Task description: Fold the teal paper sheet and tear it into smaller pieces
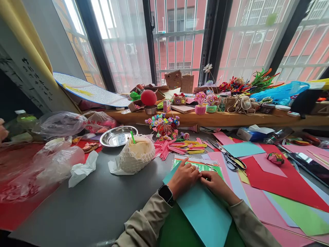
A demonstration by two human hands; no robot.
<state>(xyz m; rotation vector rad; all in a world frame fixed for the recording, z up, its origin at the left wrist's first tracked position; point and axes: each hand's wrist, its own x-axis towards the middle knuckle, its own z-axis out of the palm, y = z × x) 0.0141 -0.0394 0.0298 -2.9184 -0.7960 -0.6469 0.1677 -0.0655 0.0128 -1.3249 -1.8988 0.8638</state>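
A long teal sheet of paper (pixel 203 214) lies aslant in front of me, over a green surface (pixel 174 230). My left hand (pixel 183 178), with a dark watch on its wrist and a ring, bends its fingers over the far part of the sheet. Meeting it there, my right hand (pixel 217 187) pinches the paper with fingertips against the left ones. The exact grip under the fingers is hidden. Just beyond them is a green and white packet (pixel 218 169) with small scissors (pixel 209 165) on it. Larger black-handled scissors (pixel 232 163) rest to the right.
Left of my hands stands a foam-netted coconut (pixel 137 154) with a green straw, near a metal plate (pixel 105 139). Pink and yellow paper strips (pixel 177 147) lie ahead. Coloured sheets (pixel 285 178) and a phone (pixel 308 166) cover the right. A crowded windowsill (pixel 123 117) runs behind.
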